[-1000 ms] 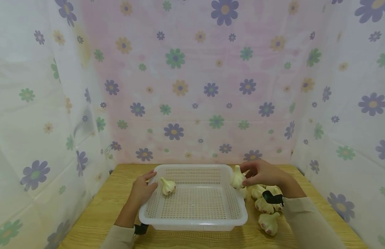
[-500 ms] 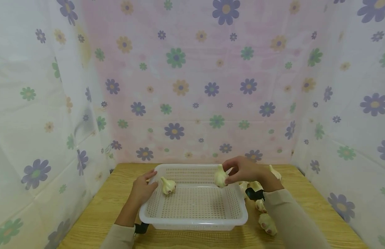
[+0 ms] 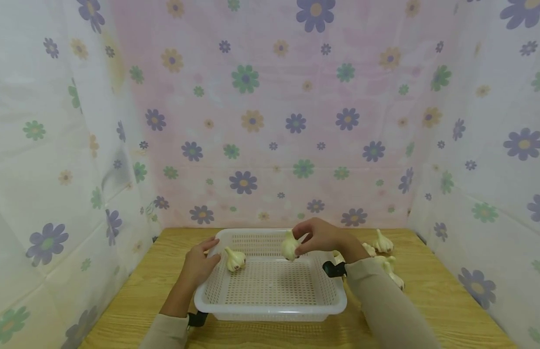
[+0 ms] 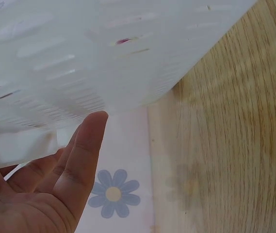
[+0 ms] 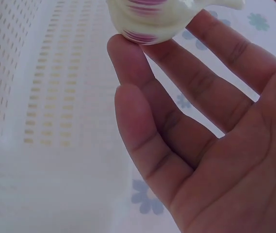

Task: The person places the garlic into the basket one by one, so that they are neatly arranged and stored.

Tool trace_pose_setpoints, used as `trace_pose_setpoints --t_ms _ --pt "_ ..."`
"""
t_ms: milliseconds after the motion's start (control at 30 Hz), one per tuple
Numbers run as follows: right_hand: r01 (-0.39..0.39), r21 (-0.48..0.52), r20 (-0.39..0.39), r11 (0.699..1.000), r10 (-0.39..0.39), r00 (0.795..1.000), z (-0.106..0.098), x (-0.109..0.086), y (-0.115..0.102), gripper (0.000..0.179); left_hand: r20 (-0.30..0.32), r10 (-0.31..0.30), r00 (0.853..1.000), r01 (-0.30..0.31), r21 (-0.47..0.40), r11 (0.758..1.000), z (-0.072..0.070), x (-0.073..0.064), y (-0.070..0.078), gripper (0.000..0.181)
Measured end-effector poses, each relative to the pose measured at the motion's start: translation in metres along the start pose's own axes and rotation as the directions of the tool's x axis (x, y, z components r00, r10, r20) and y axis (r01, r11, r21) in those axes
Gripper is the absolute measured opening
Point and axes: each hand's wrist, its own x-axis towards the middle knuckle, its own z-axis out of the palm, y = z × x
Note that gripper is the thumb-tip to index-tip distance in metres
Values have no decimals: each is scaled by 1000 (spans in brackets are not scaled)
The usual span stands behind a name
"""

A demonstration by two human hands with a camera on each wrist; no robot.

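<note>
My right hand (image 3: 325, 237) pinches a garlic bulb (image 3: 289, 247) over the back right part of a white plastic basket (image 3: 270, 310). The bulb's neck points up in the head view. Purple streaks show on the bulb (image 5: 150, 22) in the right wrist view, with fingertips against its side. At the basket's left rim, my left hand (image 3: 199, 264) grips the edge. In the left wrist view its fingers (image 4: 82, 155) lie along the outer wall. Another garlic bulb (image 3: 236, 260) rests inside the basket at the left.
Several more garlic bulbs (image 3: 384, 242) lie on the wooden table (image 3: 444, 300) right of the basket, partly hidden by my right forearm. Flower-printed cloth (image 3: 270, 145) hangs behind and on both sides.
My right hand has carried the garlic bulb leftward from beside the basket's right rim to over its inside. The left hand and the bulb in the basket have stayed put.
</note>
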Motion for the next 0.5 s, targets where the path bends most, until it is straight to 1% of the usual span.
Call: trace_pose_setpoints --t_ms 67,167,333,433,500 --pt "-7 5 -7 1000 7 1000 4 5 0 41 -3 1 1000 -1 5 1000 0 0 1 53" --pt "-53 -9 -40 999 53 998 10 12 2 47 -5 2 1000 -2 13 1000 0 0 0 53" --pt "-157 -88 -118 984 146 982 21 25 6 56 -3 1 1000 -1 13 1000 0 0 0 53" --pt "-201 -101 -139 974 186 973 28 33 4 58 -3 -3 1000 3 9 1000 0 0 0 53" --pt "-225 -116 -138 967 208 968 34 38 3 57 -3 -4 1000 4 14 1000 -1 0 0 53"
